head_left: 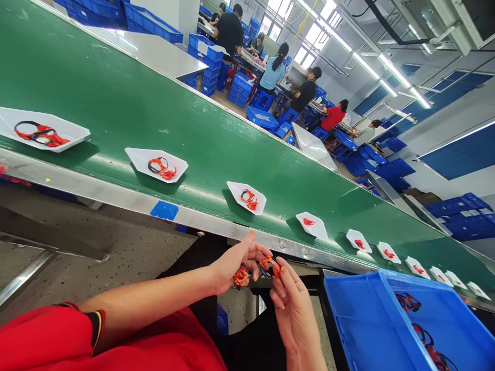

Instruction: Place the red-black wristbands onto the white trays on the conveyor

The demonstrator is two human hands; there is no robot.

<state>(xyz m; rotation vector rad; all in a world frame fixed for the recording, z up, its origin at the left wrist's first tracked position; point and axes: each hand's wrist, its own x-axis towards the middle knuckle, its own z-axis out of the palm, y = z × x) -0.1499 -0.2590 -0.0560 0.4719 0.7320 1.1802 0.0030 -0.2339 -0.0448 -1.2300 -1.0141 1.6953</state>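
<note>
Noted: left hand [232, 265] and right hand [288, 299] are close together with fingers curled, each pinching one end of an orange-red and black cord bundle [269, 266], held just off the steel rail [127, 198] of a green conveyor belt [154, 98]. White trays [157, 165] carrying similar cord pieces sit in a row along the belt's near edge. Near right, a blue plastic crate [359, 324] holds more cords [410, 302]. Far off, co-workers [305, 90] sit at benches among stacked blue crates [263, 117].
</note>
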